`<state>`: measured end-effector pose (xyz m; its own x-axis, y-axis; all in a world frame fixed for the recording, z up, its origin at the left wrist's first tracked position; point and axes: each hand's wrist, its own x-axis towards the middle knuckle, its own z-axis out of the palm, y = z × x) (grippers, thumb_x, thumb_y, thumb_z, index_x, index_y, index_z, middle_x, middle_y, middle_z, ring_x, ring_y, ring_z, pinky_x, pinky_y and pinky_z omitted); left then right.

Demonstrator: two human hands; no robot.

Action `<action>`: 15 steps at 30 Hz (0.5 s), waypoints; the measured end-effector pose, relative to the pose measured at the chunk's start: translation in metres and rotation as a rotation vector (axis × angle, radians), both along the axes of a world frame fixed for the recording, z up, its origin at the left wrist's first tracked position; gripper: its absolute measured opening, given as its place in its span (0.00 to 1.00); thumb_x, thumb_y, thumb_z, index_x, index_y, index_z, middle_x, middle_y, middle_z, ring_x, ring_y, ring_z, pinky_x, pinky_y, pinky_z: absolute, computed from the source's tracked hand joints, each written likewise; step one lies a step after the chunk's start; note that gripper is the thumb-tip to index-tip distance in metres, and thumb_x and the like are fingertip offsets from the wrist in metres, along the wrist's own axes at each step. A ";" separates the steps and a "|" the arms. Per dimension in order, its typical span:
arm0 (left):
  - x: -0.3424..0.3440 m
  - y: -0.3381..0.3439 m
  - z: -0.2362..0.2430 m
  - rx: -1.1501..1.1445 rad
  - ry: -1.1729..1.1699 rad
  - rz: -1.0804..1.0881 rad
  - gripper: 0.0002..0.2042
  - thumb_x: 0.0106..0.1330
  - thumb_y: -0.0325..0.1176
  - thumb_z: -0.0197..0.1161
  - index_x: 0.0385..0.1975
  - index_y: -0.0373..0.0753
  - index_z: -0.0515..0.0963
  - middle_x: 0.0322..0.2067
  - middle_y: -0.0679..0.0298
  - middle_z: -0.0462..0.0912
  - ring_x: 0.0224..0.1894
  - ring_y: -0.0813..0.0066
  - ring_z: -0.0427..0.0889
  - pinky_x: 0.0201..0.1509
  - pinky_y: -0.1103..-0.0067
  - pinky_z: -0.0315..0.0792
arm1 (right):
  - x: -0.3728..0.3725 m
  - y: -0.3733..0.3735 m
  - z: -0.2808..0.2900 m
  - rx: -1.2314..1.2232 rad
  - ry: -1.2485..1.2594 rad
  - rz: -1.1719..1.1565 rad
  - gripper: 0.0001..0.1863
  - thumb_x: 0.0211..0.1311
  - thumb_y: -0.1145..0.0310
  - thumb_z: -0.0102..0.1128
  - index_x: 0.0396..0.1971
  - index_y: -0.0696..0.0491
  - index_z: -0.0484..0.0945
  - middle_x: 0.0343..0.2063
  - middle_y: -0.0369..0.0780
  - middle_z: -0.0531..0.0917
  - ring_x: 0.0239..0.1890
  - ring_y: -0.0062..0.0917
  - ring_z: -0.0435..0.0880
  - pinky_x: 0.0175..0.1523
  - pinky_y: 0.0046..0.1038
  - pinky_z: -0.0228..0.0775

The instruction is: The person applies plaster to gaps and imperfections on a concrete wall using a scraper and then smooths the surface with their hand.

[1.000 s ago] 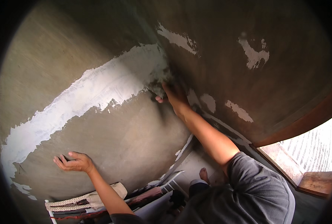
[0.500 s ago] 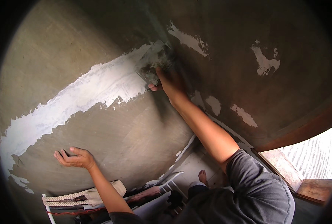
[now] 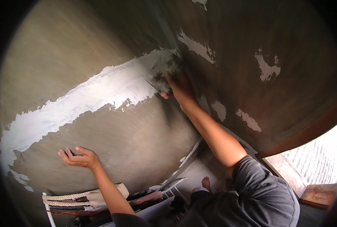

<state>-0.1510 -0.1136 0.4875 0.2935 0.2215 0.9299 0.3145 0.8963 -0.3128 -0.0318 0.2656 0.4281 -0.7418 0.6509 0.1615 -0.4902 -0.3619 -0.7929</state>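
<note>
My right hand (image 3: 178,90) grips a putty-smeared flat metal scraper (image 3: 161,72), its blade on the white putty band (image 3: 89,90) near the wall corner; the handle is hidden. The band runs diagonally across the grey plastered wall (image 3: 119,151). Low at the left, my left hand (image 3: 77,157) is open, palm up with curled fingers, holding nothing, close to the wall below the band. Smaller white patches (image 3: 267,66) mark the darker wall on the right.
Below my left arm stands a white rack (image 3: 49,212) hung with fabrics and a cream bag with rope handles (image 3: 100,196). My bare foot (image 3: 205,181) is on the tiled floor (image 3: 191,172). A bright window with a wooden frame (image 3: 320,189) is at right.
My right hand and the scraper moved up along the band toward the corner, then slightly back down and right. My left hand shifted slightly up and right, still open. The view shifted slightly.
</note>
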 end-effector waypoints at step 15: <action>0.000 0.001 0.002 0.005 -0.007 -0.020 0.16 0.74 0.35 0.52 0.51 0.28 0.69 0.59 0.46 0.67 0.66 0.47 0.66 0.67 0.55 0.62 | -0.001 0.002 -0.005 0.057 0.081 -0.018 0.20 0.70 0.65 0.58 0.53 0.63 0.69 0.36 0.43 0.80 0.22 0.25 0.84 0.23 0.23 0.80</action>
<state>-0.1508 -0.1121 0.4893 0.2911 0.2106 0.9332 0.3349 0.8913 -0.3056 -0.0333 0.2674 0.4228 -0.7132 0.6518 0.2578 -0.5597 -0.3081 -0.7693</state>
